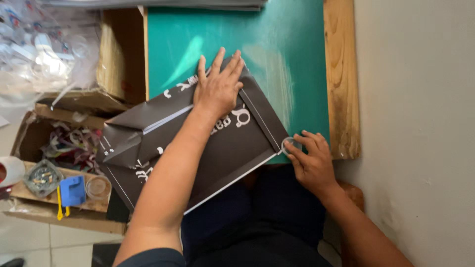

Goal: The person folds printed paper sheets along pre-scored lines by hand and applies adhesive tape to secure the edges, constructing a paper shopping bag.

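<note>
Just one view here, and it's coming off a camera riding on the person's head, looking nearly straight down. It's sitting close, so both forearms are running in from the bottom edge at 6 o'clock, and the lap is filling the bottom middle. The green mat (277,59) on the wooden table (340,79) is taking up the top, stretching toward 12. Off at 9 o'clock it's catching a cardboard box (59,148) of odds and ends, and pale floor is filling the 3 o'clock side. There's no second view sharing anything.
</note>
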